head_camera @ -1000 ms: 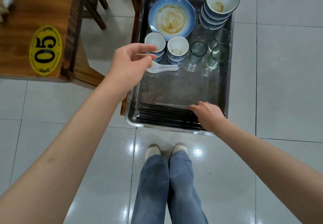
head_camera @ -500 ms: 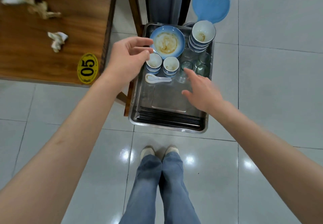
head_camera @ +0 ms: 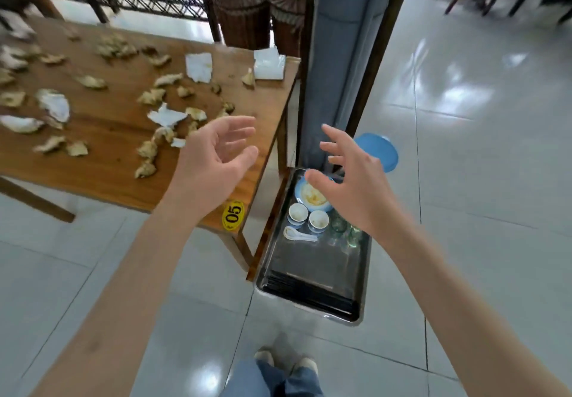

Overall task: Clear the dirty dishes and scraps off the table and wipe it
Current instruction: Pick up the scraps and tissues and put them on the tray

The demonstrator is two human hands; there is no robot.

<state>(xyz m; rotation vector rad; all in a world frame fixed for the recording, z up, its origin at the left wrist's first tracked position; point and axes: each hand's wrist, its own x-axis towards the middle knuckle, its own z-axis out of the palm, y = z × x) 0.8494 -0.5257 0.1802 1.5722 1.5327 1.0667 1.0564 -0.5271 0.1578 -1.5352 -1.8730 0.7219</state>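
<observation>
A wooden table with a yellow "05" tag is strewn with several food scraps and crumpled white napkins. To its right, low down, a steel tray carries a dirty blue plate, two small bowls, a white spoon, glasses and black chopsticks. My left hand hovers open over the table's near right corner, holding nothing. My right hand is spread open in the air above the tray, hiding part of the plate and the stacked bowls.
A blue round lid lies on the tiled floor beyond the tray. A grey pillar with dark wooden posts stands behind the tray, and wicker stools and a lattice screen lie behind the table. My feet are on the floor below.
The view has lifted from the tray to the table. Both hands rose away from the tray; the right left the chopsticks, and the left now hangs over the table corner.
</observation>
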